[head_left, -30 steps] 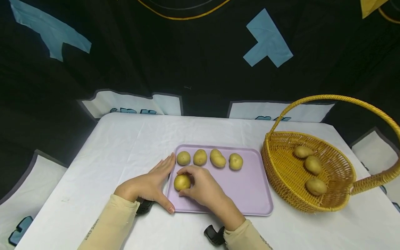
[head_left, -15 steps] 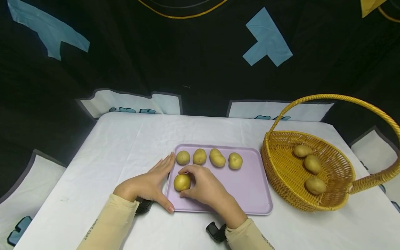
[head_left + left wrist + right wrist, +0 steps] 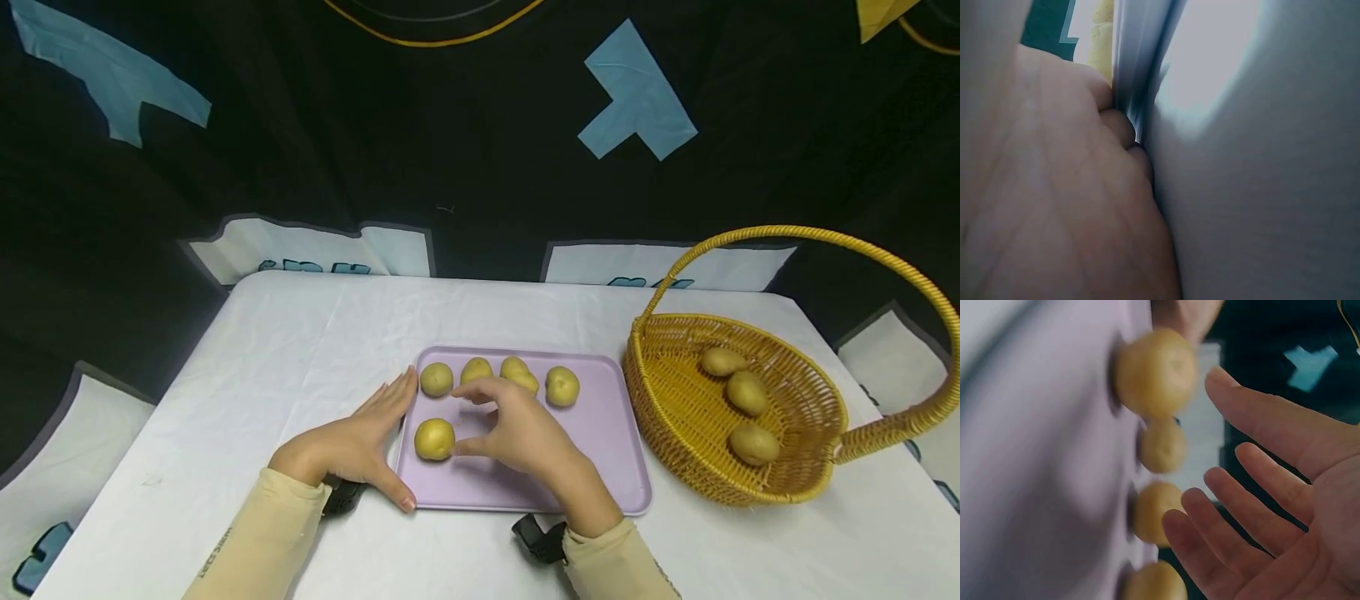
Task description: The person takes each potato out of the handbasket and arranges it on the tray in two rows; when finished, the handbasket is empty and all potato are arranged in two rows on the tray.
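Note:
On the lilac tray (image 3: 600, 467) a single potato (image 3: 434, 439) lies near the left side, in front of a back row of several potatoes (image 3: 562, 386). My right hand (image 3: 517, 425) hovers over the tray just right of that potato, thumb and fingers spread apart, holding nothing. In the right wrist view the same potato (image 3: 1157, 372) sits apart from the right thumb. The left hand (image 3: 352, 446) rests along the tray's left edge, fingers straight and thumb spread toward the near corner. Its fingers (image 3: 1119, 125) touch the tray's side in the left wrist view.
A wicker basket (image 3: 667, 442) with a tall arched handle stands right of the tray, with 3 potatoes (image 3: 753, 444) in it. White cloth (image 3: 225, 400) covers the table. A dark curtain (image 3: 375, 133) hangs behind it.
The right hand has let go of the front potato and moved to the right and slightly up, its fingers spreading. That potato stays where it was. The left hand has stayed in place.

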Demonstrator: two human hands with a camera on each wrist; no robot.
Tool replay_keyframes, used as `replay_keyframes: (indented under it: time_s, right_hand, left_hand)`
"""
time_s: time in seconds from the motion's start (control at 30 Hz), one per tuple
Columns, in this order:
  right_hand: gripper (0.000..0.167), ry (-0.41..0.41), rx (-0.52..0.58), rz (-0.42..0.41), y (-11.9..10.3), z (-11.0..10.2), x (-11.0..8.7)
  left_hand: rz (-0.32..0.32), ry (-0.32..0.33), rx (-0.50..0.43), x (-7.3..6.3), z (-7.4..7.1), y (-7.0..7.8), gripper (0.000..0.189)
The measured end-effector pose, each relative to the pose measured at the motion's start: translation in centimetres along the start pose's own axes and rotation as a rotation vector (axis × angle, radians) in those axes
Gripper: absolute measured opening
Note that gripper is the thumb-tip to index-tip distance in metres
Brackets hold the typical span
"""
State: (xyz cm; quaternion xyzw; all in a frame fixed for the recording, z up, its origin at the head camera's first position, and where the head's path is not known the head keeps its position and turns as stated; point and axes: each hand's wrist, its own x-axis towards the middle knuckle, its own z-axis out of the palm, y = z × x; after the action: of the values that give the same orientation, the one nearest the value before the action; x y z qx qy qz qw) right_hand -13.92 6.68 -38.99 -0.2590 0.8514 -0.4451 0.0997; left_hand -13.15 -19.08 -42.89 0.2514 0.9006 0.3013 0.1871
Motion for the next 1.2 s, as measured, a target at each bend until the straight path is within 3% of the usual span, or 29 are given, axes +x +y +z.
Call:
replay_keyframes:
  time_s: [0.23, 0.4, 0.73, 0.93, 1.2]
  right_hand:
    - [0.059, 0.084, 0.043, 0.036, 0.1, -3.6, -1.0]
    - [0.059, 0.128, 0.004, 0.080, 0.3, -5.6, -1.8]
    - [0.058, 0.131, 0.032, 0.120, 0.2, -7.5, -2.7]
    - [0.058, 0.141, -0.051, 0.121, 1.4, -9.6, -4.0]
    - [0.058, 0.074, -0.222, 0.175, 2.6, -15.1, -7.5]
  left_hand:
    - [0.028, 0.015, -0.008, 0.2, 0.0, -0.1, 0.163]
    - [0.024, 0.007, -0.001, 0.2, 0.0, -0.1, 0.163]
    - [-0.004, 0.003, -0.009, 0.1, 0.1, -0.1, 0.165]
    - [0.002, 0.005, -0.006, 0.0, 0.0, -0.1, 0.164]
    - [-0.007, 0.000, 0.000, -0.1, 0.0, -0.1, 0.164]
